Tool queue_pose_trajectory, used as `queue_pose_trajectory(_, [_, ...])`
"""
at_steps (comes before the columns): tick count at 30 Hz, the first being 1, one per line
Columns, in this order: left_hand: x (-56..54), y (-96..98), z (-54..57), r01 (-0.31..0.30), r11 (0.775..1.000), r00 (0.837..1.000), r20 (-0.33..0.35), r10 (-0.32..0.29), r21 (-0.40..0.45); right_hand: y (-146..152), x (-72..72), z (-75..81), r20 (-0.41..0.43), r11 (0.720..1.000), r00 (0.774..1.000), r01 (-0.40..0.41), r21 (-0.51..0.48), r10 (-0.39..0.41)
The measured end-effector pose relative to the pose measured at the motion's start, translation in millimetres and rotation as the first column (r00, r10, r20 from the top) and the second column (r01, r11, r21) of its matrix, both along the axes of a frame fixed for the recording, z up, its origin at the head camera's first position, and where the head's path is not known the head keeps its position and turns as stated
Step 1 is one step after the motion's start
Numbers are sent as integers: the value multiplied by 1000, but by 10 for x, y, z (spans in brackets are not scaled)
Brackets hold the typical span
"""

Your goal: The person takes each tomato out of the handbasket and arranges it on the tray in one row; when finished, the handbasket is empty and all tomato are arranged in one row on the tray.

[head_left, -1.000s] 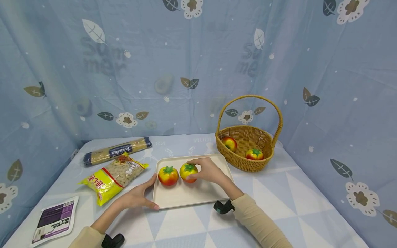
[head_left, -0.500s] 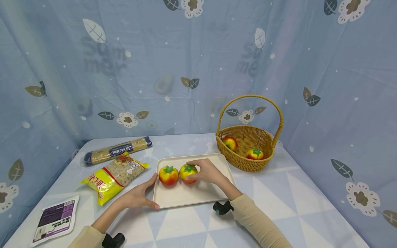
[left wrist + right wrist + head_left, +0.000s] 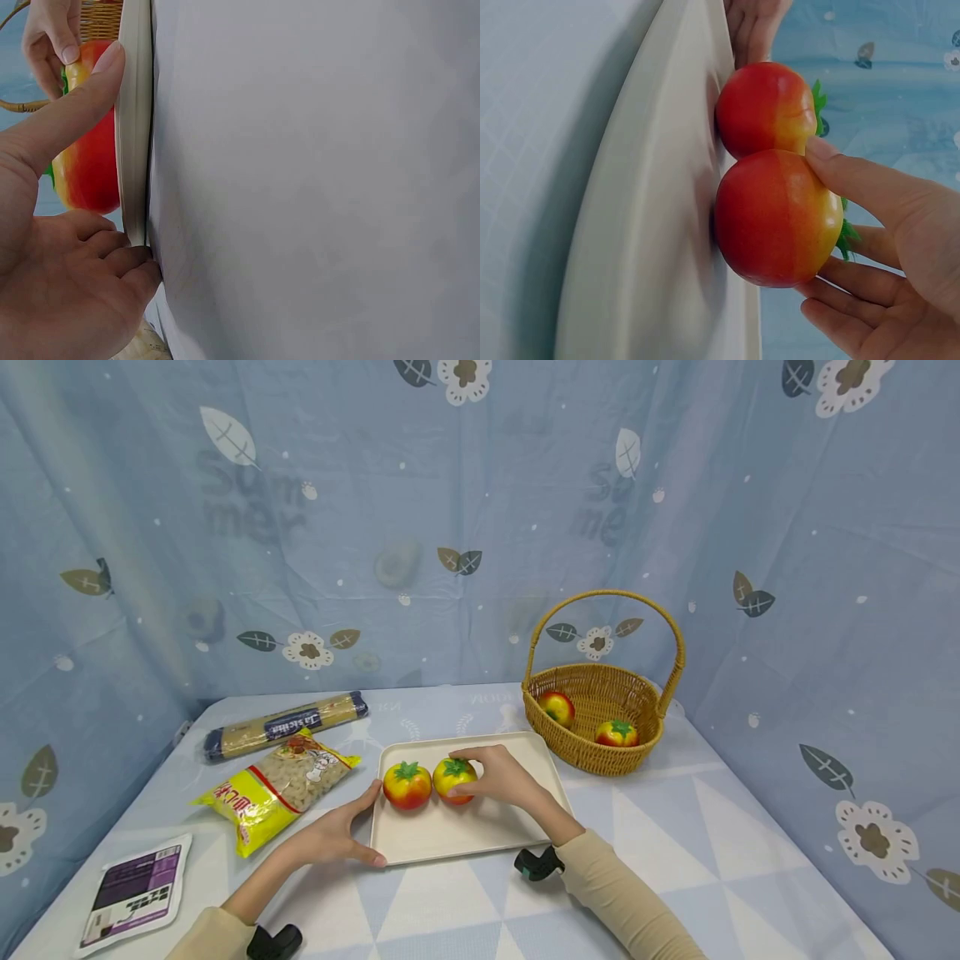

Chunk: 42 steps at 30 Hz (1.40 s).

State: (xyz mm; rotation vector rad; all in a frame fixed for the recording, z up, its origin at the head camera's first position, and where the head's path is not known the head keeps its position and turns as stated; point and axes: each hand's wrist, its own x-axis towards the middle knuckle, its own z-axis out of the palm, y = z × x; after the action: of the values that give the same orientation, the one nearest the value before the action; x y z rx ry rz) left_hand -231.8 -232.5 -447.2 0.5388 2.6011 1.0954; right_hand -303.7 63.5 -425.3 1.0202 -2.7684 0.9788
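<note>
Two red-and-yellow tomatoes with green leafy tops sit side by side on a cream tray. My right hand (image 3: pixel 504 774) pinches the right tomato (image 3: pixel 776 217) from above, thumb on one side and fingers on the other. It rests low on the tray (image 3: pixel 480 839). Beside it, apparently touching, stands the left tomato (image 3: pixel 407 787), which no hand holds. At the tray's left side, my left hand (image 3: pixel 330 837) lies with thumb and index finger spread, touching the edge near the front left corner. In the left wrist view, the thumb crosses in front of a tomato (image 3: pixel 90 165).
A wicker basket (image 3: pixel 577 752) with a tall handle stands at the back right, holding a tomato (image 3: pixel 617 733) and another red-yellow fruit (image 3: pixel 557 708). On the left lie a pasta packet (image 3: pixel 285 725), a yellow snack bag (image 3: pixel 277 789) and a purple-white pouch (image 3: pixel 135 893).
Almost nothing differs. Both hands keep their places, and the right tomato sits at most a hair further left than a second ago.
</note>
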Motion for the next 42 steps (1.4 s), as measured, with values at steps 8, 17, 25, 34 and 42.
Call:
queue_pose_trajectory(8, [2,0,1,5,1000,1000,-1,-5,4,2,-1,-4,-2,1000,1000,-12,-13,12])
queue_pose_trajectory(17, [-3,5,0,2,1000,1000,0,-2,-4,16,1,-9,-3,999,999,-34,-21,34])
queue_pose_trajectory(25, [-5,7,4,6,1000,1000,7,-6,-3,26,-3,-7,-10,1000,999,-31,-6,31])
queue_pose_trajectory(34, [-1,18,26,7,1000,1000,8,-7,-10,54,14,36,9,1000,1000,-8,7,8])
queue_pose_trajectory(42, [8,24,21,0,1000,1000,11,1,-11,124,17,67,-12,1000,1000,-16,11,17])
